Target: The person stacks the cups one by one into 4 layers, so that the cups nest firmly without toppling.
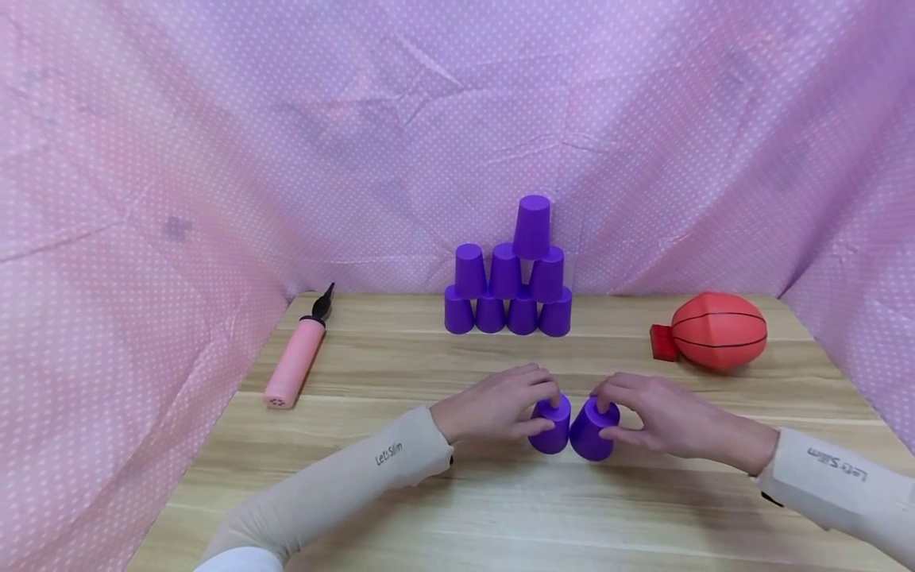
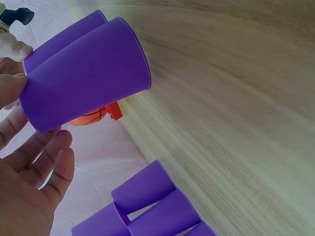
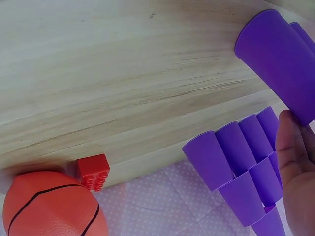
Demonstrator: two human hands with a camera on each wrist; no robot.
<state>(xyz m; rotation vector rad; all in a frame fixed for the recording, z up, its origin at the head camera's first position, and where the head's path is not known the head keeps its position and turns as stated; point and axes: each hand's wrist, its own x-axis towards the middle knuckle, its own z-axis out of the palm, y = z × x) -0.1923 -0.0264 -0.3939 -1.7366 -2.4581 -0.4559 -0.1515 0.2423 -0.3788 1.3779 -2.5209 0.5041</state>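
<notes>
Two purple cups, mouths down, are side by side over the front middle of the table. My left hand (image 1: pixel 500 407) pinches the left cup (image 1: pixel 550 438) near its base, fingers on top and thumb at the side. The right cup (image 1: pixel 590 438) leans a little toward the left one, and my right hand (image 1: pixel 668 417) grips it the same way. In the left wrist view the left cup (image 2: pixel 88 73) partly hides the other. Behind them stands a stack of purple cups: several in the bottom row, three above, and a single top cup (image 1: pixel 532 226) at the right.
On the left lies a pink hand pump (image 1: pixel 295 365) with a black nozzle. An orange-red ball (image 1: pixel 718 330) with black lines rests at the right, beside a red toy brick (image 1: pixel 664 342). A pink dotted cloth (image 1: pixel 400 143) hangs behind the wooden table (image 1: pixel 386 357).
</notes>
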